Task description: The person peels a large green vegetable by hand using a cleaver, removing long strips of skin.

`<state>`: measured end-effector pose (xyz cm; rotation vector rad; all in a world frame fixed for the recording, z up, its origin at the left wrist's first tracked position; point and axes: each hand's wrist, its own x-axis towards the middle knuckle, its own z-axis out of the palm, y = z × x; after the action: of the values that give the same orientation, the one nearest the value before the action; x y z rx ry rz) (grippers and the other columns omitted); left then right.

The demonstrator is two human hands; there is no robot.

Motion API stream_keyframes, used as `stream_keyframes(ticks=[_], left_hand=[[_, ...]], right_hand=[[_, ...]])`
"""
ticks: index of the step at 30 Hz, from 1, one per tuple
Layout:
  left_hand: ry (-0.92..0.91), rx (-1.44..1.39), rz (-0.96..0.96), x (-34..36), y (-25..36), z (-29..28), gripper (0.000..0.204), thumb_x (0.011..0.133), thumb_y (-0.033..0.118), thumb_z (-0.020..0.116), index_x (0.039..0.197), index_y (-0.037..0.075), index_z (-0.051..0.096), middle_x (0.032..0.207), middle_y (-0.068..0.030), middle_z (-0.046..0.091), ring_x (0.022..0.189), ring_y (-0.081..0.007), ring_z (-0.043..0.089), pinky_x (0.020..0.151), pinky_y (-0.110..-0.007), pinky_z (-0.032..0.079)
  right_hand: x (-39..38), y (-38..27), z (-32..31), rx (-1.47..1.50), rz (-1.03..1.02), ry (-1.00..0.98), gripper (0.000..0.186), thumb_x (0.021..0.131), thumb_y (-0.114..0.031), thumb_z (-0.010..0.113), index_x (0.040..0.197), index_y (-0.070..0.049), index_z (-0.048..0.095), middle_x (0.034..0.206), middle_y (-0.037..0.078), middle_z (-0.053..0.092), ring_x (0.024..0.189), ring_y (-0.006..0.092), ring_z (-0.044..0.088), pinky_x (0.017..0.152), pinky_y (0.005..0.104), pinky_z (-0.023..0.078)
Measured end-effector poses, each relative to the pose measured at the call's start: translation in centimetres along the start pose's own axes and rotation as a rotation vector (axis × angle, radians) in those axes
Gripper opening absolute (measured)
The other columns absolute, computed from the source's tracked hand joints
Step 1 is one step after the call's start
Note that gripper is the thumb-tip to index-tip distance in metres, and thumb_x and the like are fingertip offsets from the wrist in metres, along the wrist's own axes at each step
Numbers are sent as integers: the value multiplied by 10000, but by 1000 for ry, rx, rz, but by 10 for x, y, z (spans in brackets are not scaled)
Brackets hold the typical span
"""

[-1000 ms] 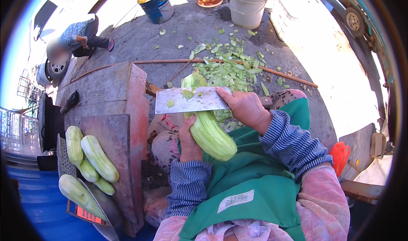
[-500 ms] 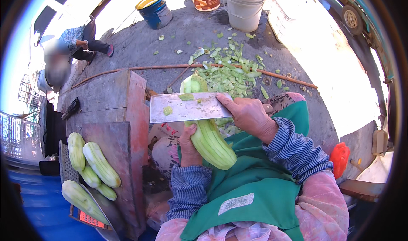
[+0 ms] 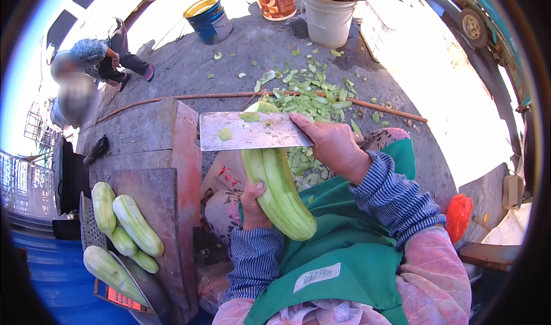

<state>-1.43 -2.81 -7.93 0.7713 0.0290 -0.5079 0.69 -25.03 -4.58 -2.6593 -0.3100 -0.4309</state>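
A long, pale green gourd (image 3: 276, 190), largely peeled and ridged with peeling marks, slants across my lap. My left hand (image 3: 254, 204) grips its underside, thumb up along its left flank; the other fingers are hidden beneath. In my right hand (image 3: 337, 144) is a broad rectangular cleaver (image 3: 255, 132), its blade lying across the gourd's far part. Bits of green peel stick to the blade. To the left, several peeled gourds (image 3: 138, 224) lie at the wooden bench, some by a grey perforated basket.
Green peelings (image 3: 321, 90) litter the ground ahead, beside a long thin pole (image 3: 218, 95). Beyond stand a blue bucket (image 3: 208, 24), a brown-and-white bucket (image 3: 276, 2) and a white bucket (image 3: 327, 21) topped by a basin. A wooden bench (image 3: 138, 130) borders my left; another person (image 3: 92, 52) bends farther off.
The cleaver has moved slightly away from me and left along the gourd. The gourd's near end has dropped a little toward me. The person at far left bends with head farther left.
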Motion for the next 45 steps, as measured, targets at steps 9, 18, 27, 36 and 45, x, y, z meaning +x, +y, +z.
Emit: stream_keyframes(ticks=[9,18,27,36,45], left_hand=[[-57,13,-2,-4,7,4,875,682,419,689,1379,-65,474,1124,-220,620,967,-310,650,852,-386,566],[23,-34,70,6,-7,4,999,771,661,697,1439,-35,436,1238,-221,604,1100,-321,617,936,-414,546],[-306,-407,-142,26,1,-47,930,888,567,686,1493,-42,329,1400,-216,472,1271,-341,502,1078,-476,469],[-15,-392,-37,7,-12,-29,795,934,489,631,1504,6,359,1384,-222,532,1233,-348,575,1030,-507,522],[-99,-471,-48,12,-11,-32,670,948,474,579,1420,9,482,1282,-210,624,1136,-357,642,970,-491,555]], right_hand=[[-17,73,19,-5,443,-142,442,925,-152,601,1366,-158,590,856,191,713,836,371,708,737,481,550],[-45,5,11,1060,628,-195,167,1034,-180,587,988,-21,602,665,-46,514,534,50,477,469,248,394],[-82,-42,-38,91,-286,-184,661,792,-79,663,1440,-148,557,696,54,541,596,240,623,526,387,507],[-73,-28,-22,-16,-245,-137,630,813,-74,658,1430,-140,551,706,54,574,615,237,644,538,388,518],[-81,11,-3,528,155,-335,372,920,-145,696,1289,-115,656,707,64,590,616,170,590,584,358,500]])
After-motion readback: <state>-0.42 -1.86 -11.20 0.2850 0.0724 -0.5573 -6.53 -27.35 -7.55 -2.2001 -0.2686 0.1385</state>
